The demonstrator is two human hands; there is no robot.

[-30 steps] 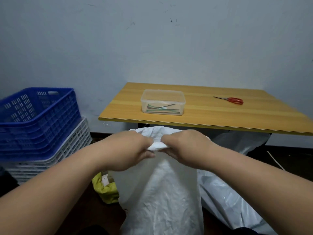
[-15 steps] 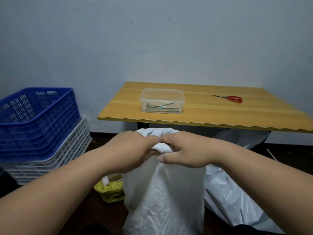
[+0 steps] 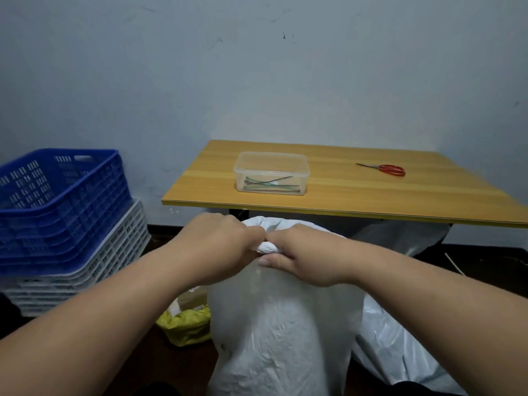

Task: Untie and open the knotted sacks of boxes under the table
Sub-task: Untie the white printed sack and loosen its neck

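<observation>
- Step in hand: working the knot (image 3: 267,247) loose atop the white sack (image 3: 280,332), which stands on the floor just in front of the tabletop (image 3: 343,195).
- Left hand (image 3: 220,247) and right hand (image 3: 303,257) meet at the knot, fingers curled, pinching bunched plastic.
- Knot mostly hidden; probably not yet undone.
- Next calls for teasing one loop free, then spreading the mouth.

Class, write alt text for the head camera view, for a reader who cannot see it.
Both hands, left hand and right hand, grip the knotted top of a white sack standing before a wooden table. On the table sit a clear box and red scissors.
</observation>
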